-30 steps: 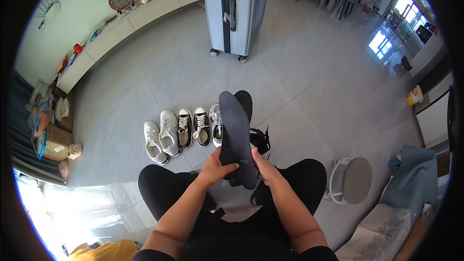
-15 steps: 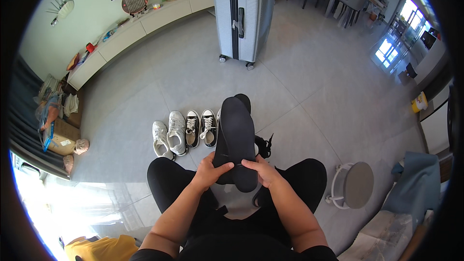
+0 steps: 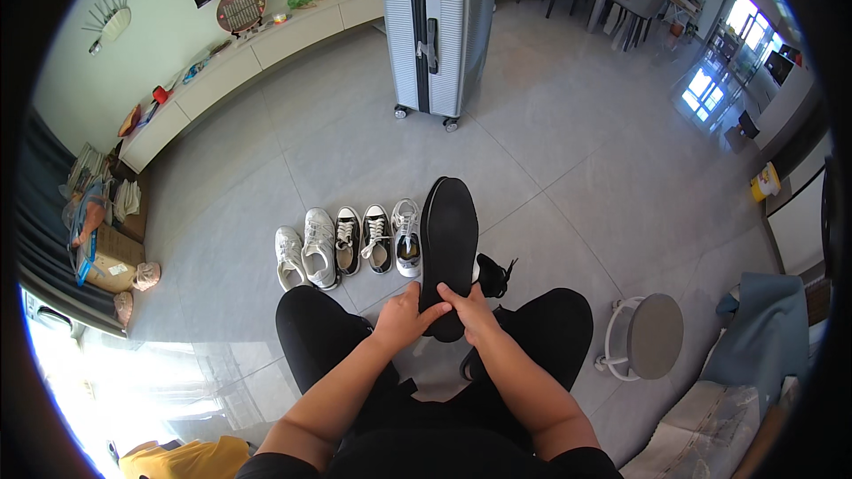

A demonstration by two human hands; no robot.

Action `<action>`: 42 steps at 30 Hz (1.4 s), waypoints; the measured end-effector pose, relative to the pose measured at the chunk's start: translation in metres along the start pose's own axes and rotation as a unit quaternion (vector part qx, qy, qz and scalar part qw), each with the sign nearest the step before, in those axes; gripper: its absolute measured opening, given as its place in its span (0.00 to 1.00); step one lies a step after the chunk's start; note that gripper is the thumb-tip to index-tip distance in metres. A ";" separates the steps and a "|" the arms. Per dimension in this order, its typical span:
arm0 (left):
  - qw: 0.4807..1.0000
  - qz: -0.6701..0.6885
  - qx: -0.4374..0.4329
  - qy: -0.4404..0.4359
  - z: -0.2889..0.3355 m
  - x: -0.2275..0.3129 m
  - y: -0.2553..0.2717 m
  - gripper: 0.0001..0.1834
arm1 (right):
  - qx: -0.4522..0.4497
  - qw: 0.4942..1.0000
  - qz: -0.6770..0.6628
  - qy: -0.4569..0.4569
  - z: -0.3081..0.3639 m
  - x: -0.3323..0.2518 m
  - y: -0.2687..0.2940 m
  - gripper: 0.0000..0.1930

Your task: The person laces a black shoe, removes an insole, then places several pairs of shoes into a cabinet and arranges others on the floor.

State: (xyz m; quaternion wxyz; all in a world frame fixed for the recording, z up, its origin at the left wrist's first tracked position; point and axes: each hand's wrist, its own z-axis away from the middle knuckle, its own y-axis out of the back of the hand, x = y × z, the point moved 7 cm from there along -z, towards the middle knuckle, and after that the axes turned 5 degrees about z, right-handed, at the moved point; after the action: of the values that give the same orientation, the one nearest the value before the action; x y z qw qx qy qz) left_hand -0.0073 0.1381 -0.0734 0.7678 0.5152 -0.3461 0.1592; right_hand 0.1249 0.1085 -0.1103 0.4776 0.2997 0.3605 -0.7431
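Note:
Between my knees I hold a pair of black insoles [image 3: 452, 235], stacked almost flush with toe ends pointing away from me. My left hand [image 3: 402, 321] grips their left edge near the heel, thumb on top. On the opposite edge my right hand [image 3: 472, 312] closes the same way, its thumb pressed on the upper insole. The lower insole shows only as a thin rim on the left. Just left of them stands a silver-white sneaker [image 3: 406, 232]. A black shoe with loose laces [image 3: 493, 276] lies to the right, partly hidden.
Left along the row stand black-and-white canvas shoes [image 3: 377, 244] and white sneakers [image 3: 319, 248]. A silver suitcase [image 3: 408, 44] stands ahead on the grey tile floor [image 3: 524, 160]. By my right knee is a round grey stool [image 3: 655, 337]. Cardboard boxes [image 3: 115, 259] sit far left.
The two insoles, fanned apart before, now lie nearly aligned. My hands have shifted slightly and the silver-white sneaker has come into fuller view. The whole view has moved a little.

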 end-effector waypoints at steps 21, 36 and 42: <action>0.830 0.518 -0.204 0.036 -0.006 -0.007 -0.021 0.28 | -0.040 0.995 -0.088 -0.035 -0.001 0.001 -0.009 0.41; 0.968 0.227 -0.100 0.048 -0.034 -0.022 0.002 0.24 | -0.064 0.974 -0.195 -0.094 -0.011 0.016 -0.021 0.30; 0.972 0.195 -0.122 0.055 -0.050 -0.032 -0.005 0.26 | -0.013 0.977 -0.184 -0.109 -0.026 0.030 -0.016 0.32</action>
State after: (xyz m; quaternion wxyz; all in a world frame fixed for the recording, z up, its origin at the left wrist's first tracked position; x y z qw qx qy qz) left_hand -0.0090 0.1847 -0.1104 0.7970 0.3308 -0.4137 0.2903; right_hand 0.1021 0.1195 -0.1440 0.3728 0.1390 0.3651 -0.8417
